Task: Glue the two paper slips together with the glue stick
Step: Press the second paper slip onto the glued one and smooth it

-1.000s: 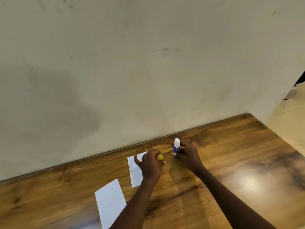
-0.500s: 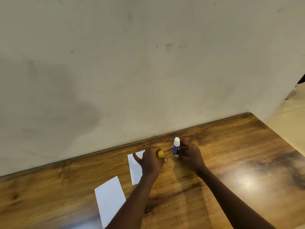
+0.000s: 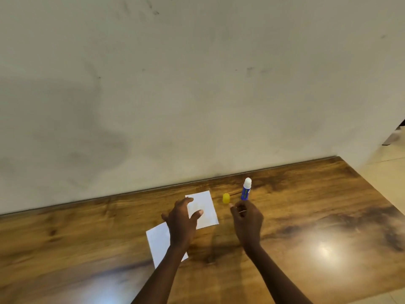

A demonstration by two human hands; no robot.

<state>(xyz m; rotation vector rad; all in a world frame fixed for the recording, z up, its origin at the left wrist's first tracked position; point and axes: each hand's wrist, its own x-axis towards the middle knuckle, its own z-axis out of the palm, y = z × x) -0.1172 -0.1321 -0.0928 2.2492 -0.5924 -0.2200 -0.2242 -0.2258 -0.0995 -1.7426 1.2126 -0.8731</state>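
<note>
Two white paper slips lie on the wooden table (image 3: 306, 216). The far slip (image 3: 207, 206) is close to the wall, and the near slip (image 3: 158, 241) lies in front of it to the left. My left hand (image 3: 182, 222) is spread over both, fingers relaxed, thumb on the far slip, covering where they meet. The yellow cap (image 3: 226, 198) sits alone on the table. To its right the uncapped blue glue stick (image 3: 246, 189) stands upright, white tip up. My right hand (image 3: 247, 219), fingers curled, is right in front of the stick's base and hides it, so any contact is unclear.
A plain wall (image 3: 197, 95) rises directly behind the table's far edge. The table's right edge runs diagonally past a tiled floor (image 3: 385, 172). Bright light glare falls on the wood right of my right arm.
My left hand has let go of the yellow cap, which now sits on the table, and moved left onto the paper slips. My right hand drew back slightly from the upright glue stick.
</note>
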